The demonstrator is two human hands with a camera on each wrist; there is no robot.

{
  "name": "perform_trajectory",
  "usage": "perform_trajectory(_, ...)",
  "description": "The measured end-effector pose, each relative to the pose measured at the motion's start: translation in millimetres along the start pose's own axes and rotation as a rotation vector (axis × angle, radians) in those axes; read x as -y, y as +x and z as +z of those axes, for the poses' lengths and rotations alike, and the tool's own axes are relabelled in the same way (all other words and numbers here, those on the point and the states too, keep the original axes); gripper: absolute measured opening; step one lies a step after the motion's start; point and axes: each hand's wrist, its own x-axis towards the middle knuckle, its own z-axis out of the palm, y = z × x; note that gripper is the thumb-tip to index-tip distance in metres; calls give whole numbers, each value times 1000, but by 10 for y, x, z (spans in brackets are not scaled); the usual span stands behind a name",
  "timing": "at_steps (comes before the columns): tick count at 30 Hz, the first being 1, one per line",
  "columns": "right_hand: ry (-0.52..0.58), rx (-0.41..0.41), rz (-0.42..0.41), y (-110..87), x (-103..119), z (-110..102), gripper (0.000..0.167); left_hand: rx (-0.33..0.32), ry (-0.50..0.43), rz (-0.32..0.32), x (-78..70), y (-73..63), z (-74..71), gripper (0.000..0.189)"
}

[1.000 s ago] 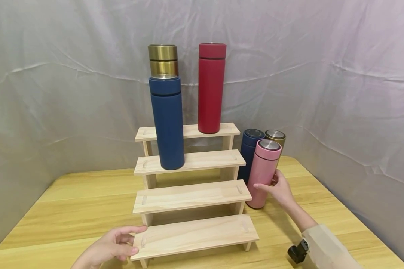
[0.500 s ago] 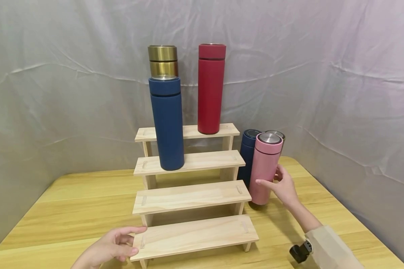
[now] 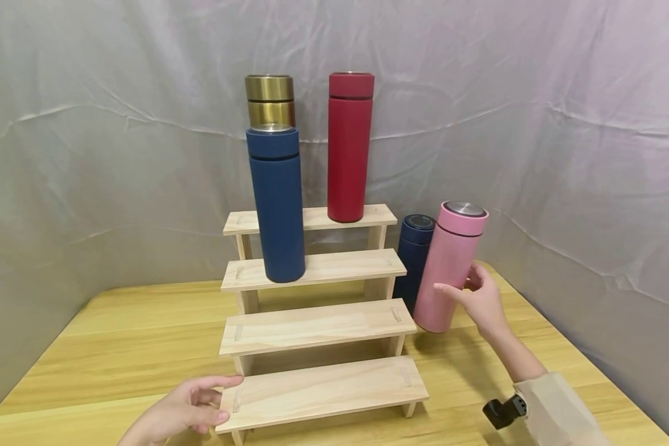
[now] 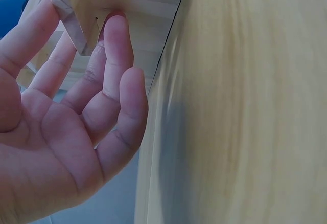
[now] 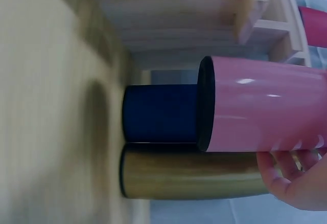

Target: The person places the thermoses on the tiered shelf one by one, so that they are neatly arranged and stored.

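Note:
My right hand (image 3: pixel 485 303) grips a pink thermos bottle (image 3: pixel 448 272) with a silver-topped lid, tilted, lid toward the right. In the right wrist view its dark base hangs above the table. Behind it, a dark blue thermos (image 5: pixel 158 114) and a gold thermos (image 5: pixel 194 175) stand side by side on the table; the gold one is hidden in the head view. My left hand (image 3: pixel 184 406) pinches the left end of the lowest step of a four-tier wooden display stand (image 3: pixel 323 390) between thumb and forefinger, its other fingers under the board in the left wrist view.
A tall blue thermos (image 3: pixel 279 210) stands on the second tier from the top. Above it shows the upper part of a gold thermos (image 3: pixel 270 102). A red thermos (image 3: pixel 350 148) stands on the top tier. Grey cloth (image 3: pixel 145 186) surrounds the wooden table (image 3: pixel 117 347).
My right hand has lifted the pink thermos off the table and moved it up and to the right, tilting it more. It now covers the gold thermos. My left hand has stayed put.

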Motion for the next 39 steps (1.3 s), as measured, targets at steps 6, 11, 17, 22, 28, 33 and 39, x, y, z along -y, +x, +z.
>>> perform_trajectory(6,43,-39,-94,399,-925,-80,65,-3,-5,-4,-3,-5,-1,48)
perform_trajectory(11,18,-21,-69,-50,394,-52,58,-6,-8,-12,-6,-15,1,46)
perform_trajectory(17,20,-6,-76,-163,875,-32,58,-8,-3,-13,-14,-9,5,49)
perform_trajectory(22,86,-5,-90,-139,971,-16,53,-3,-6,-7,-17,-4,6,49)
perform_trajectory(28,219,2,-103,-121,1109,21,48,3,-20,3,-6,-13,4,48)
perform_trajectory(33,331,18,-105,-93,1202,81,48,1,-35,11,6,-13,1,45)
perform_trajectory(39,426,26,-114,-56,1295,164,43,1,-45,19,6,-14,-2,42)
